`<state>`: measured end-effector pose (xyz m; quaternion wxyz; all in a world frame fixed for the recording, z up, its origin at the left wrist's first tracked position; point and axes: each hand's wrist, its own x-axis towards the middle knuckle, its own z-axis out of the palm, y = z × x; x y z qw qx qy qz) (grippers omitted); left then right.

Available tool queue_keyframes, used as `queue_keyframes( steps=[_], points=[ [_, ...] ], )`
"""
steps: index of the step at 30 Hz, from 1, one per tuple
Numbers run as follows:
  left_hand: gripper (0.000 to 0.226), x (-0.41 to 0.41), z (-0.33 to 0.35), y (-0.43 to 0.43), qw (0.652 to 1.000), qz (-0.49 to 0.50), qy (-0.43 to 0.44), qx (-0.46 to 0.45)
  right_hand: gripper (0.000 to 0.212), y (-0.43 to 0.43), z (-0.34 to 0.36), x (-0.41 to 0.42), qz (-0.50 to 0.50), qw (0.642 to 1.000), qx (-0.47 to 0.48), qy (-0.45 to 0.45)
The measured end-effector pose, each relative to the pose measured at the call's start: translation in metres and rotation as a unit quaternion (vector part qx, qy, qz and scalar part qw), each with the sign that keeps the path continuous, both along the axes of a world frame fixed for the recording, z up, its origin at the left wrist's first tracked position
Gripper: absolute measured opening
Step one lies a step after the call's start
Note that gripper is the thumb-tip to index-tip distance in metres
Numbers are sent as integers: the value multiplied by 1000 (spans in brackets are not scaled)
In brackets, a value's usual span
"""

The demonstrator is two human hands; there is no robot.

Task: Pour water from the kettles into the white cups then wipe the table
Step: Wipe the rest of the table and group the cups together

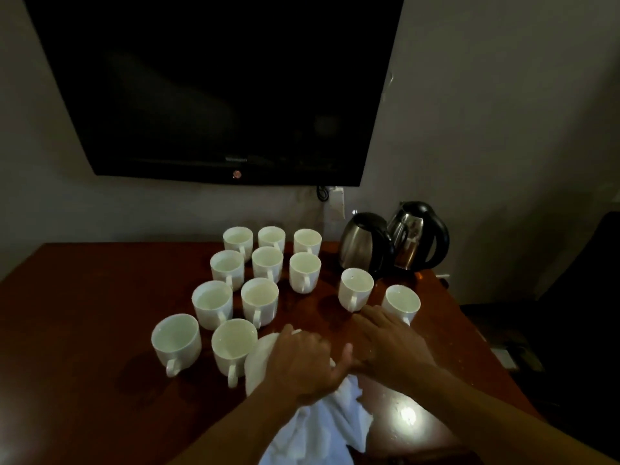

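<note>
Several white cups (260, 297) stand in rows on the dark red wooden table (84, 313), with two more (355, 288) set apart to the right. Two steel kettles with black handles (364, 245) (419, 239) stand at the back right. My left hand (302, 360) presses down on a white cloth (318, 427) that lies crumpled on the table near the front. My right hand (385, 344) lies flat on the table beside it, fingers spread, just in front of the rightmost cup (401, 302).
A dark wall-mounted TV (218, 85) hangs above the table's back edge. A wet shiny patch (407, 414) shows on the table at the front right. The table's right edge runs close to the kettles; a dark chair (570, 297) stands beyond it.
</note>
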<state>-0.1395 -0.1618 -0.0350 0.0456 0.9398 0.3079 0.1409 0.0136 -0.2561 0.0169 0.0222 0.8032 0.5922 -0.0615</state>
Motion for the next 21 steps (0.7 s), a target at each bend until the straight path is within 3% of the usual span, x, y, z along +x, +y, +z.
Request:
queue_keyframes(
  steps=[8,12,14,16,19,21],
  points=[
    [75,-57,59,-18,999,13,-33,13,97,-2,61,-43,-17,999,26,8],
    [72,-102,87,-28,998,29,-51,39,144,-2,71,-77,-7,999,40,3],
    [84,-130,100,-28,995,49,-51,66,152,-2,77,-100,-5,999,51,11],
    [85,-161,108,-23,994,63,-34,87,140,0,85,-128,2,998,64,28],
    [73,-212,123,-12,991,79,2,107,100,9,89,-167,18,995,86,42],
    [74,-245,134,-3,988,97,40,114,94,20,90,-190,33,994,84,53]
  ],
)
